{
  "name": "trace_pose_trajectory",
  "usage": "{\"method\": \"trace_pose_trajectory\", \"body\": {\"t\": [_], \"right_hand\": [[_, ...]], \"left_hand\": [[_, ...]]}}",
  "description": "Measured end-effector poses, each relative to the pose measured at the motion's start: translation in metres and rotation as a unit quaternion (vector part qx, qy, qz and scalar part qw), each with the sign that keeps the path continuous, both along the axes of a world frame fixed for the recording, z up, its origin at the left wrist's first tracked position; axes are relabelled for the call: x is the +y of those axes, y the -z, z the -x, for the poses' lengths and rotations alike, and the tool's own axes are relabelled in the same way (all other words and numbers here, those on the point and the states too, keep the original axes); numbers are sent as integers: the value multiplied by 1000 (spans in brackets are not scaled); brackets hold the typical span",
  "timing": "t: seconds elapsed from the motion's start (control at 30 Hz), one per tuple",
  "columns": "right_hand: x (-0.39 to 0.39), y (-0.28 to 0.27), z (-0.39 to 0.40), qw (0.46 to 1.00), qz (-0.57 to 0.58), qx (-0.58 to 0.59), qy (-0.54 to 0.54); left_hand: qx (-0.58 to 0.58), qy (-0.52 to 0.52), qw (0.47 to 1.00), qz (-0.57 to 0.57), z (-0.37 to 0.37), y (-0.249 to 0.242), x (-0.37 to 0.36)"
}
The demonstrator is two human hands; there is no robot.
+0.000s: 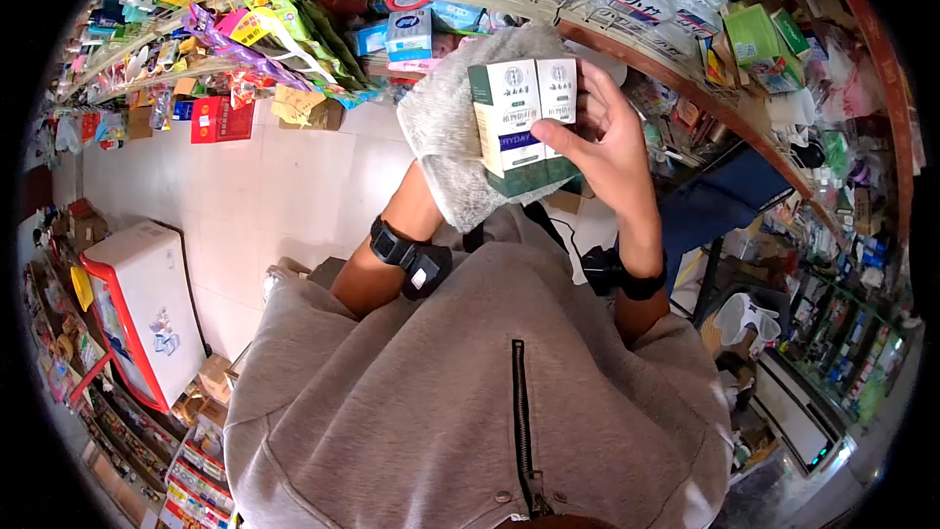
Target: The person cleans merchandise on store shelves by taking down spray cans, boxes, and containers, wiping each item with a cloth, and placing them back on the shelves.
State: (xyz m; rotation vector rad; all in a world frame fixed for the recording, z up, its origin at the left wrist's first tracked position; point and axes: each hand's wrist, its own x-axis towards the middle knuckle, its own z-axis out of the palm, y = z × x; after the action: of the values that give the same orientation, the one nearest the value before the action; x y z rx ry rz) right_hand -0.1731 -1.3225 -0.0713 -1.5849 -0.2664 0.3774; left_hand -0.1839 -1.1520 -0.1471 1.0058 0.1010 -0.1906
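We hold two green-and-white boxes point(519, 122) side by side, raised before the curved shop shelf point(627, 39). Our right hand point(612, 142) grips them from the right, its fingers point(578, 98) curled over the top and front, thumb lower down. Our left hand is hidden beneath a grey cloth point(446, 137) pressed against the boxes' left side; we cannot tell how its fingers sit.

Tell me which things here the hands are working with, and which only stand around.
In hand:
- boxes, held by the right hand
- grey cloth, over the left hand, which is hidden

Around:
- shelves of goods
- red-rimmed freezer
- red box
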Motion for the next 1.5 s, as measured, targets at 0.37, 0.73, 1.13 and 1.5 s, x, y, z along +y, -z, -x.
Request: {"method": "trace_pose_trajectory", "body": {"t": [0.37, 0.73, 1.13, 1.5], "right_hand": [[9, 19, 22, 968, 161, -181, 60], [-9, 31, 18, 975, -181, 114, 55], [12, 45, 27, 981, -43, -129, 137], [15, 34, 34, 985, -96, -114, 85]], "left_hand": [[15, -30, 999, 37, -12, 1, -25], [35, -107, 990, 87, -11, -1, -14], [81, -126, 975, 167, 18, -6, -35], [132, -14, 911, 391, 23, 9, -34]]}}
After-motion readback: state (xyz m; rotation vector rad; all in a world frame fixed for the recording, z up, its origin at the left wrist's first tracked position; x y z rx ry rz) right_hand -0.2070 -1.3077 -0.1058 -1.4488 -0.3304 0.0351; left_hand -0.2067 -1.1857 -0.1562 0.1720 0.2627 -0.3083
